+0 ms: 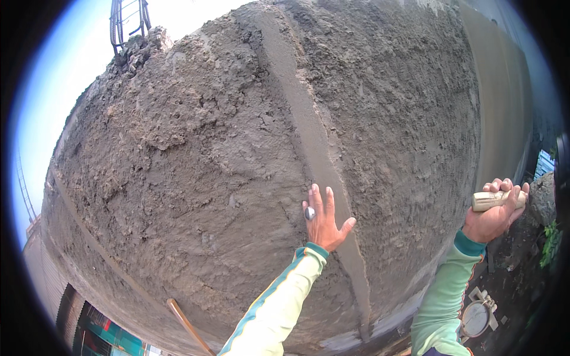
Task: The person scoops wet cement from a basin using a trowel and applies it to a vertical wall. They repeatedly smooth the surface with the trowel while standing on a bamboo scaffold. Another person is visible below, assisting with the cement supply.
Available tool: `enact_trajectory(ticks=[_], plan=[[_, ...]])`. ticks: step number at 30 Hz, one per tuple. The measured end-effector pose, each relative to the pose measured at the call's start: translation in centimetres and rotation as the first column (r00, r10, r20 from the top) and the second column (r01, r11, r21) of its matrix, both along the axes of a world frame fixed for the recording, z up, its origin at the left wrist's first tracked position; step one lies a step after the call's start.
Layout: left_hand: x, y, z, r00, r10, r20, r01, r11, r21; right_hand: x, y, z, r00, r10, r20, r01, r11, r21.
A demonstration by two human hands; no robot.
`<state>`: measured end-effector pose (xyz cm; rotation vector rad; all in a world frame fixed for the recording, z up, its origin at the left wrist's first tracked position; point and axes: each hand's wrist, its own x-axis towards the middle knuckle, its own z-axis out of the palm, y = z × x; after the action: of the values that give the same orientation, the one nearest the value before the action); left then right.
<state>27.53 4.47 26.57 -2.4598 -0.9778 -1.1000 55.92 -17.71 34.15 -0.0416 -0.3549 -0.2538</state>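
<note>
I have the left hand spread, thumb out, over the smooth strip on the rough wall ahead, probably for steadiness; remotely, I cannot tell whether its palm presses. My right hand curls round a pale handle, well right of the strip, likely for firm control.

Green sleeves; ring, apparently silver.

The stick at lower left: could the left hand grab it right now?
Probably yes: the left hand looks empty, and the stick has its upper end uncovered, though its distance is hard to judge.
</note>
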Motion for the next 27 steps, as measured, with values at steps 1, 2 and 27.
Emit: enact_trajectory(ticks=[1,2,27], plan=[[-1.0,-1.5,-0.1,0.992,-0.079,0.096,0.080,0.997,-0.006,-0.5,0.9,3.0,0.991,-0.122,-0.051,0.122,0.992,-0.013],[-2.6,-4.0,-0.3,0.972,-0.145,0.186,0.148,0.989,-0.005,-0.8,2.0,5.5,0.985,-0.165,-0.056,0.168,0.985,0.046],[-7.1,-10.7,-2.2,0.979,-0.030,0.200,-0.011,0.979,0.202,-10.2,-11.2,-56.2,0.919,0.237,-0.315,-0.196,-0.417,-0.887]])
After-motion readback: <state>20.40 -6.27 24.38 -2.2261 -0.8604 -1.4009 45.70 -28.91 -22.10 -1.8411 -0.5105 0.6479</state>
